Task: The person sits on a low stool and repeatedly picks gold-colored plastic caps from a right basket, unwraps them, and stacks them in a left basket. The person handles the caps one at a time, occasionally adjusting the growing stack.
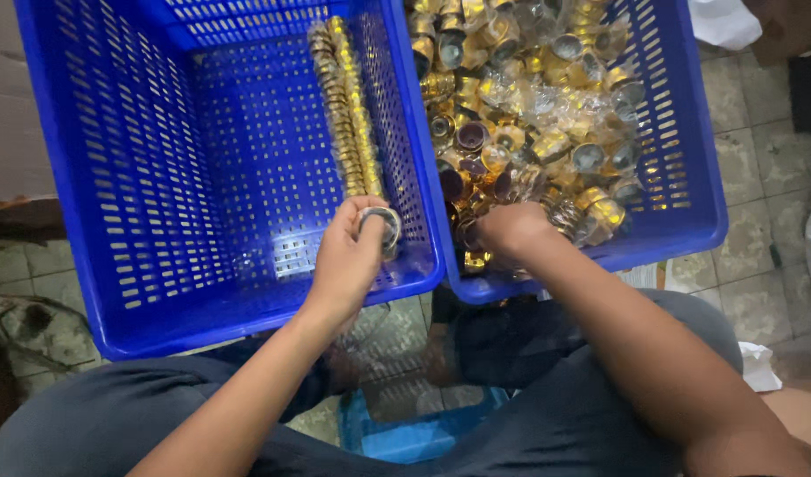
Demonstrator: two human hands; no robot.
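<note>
Left hand [348, 256] grips 1 gold cup [383, 225] at the near end of the stacked row [345, 110]; seat it square. Right hand [511, 231] is buried among loose cups [529, 115]; grip cannot be told.

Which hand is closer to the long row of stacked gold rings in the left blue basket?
Left. The left hand holds a ring at the near end of the row of stacked gold rings; the right hand is in the other basket's loose pile.
</note>
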